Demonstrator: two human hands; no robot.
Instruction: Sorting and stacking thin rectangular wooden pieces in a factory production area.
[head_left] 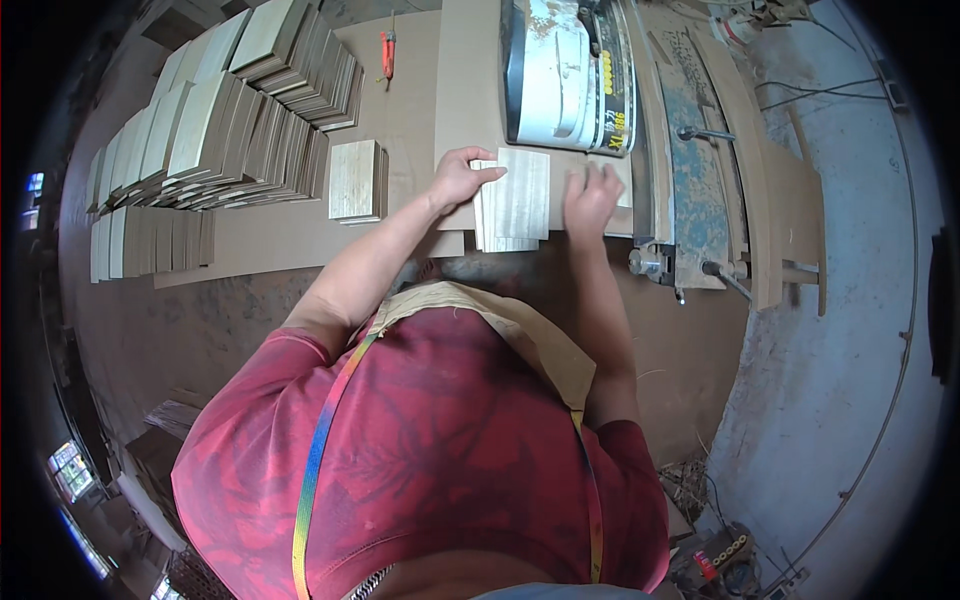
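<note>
A small stack of pale wooden boards (516, 202) lies on the brown work table (400, 110) just in front of a white and grey machine (566, 72). My left hand (461, 177) rests on the stack's left edge, fingers curled over the top board. My right hand (590, 200) presses flat on the stack's right side, next to the machine's base. Both forearms reach up from my red shirt at the bottom.
Leaning rows of similar wooden boards (230, 130) fill the table's left side. One short pile of boards (356, 181) sits alone left of my hands. An orange-handled tool (387, 52) lies at the table's far edge. A worn wooden rail with metal fittings (700, 170) stands to the right.
</note>
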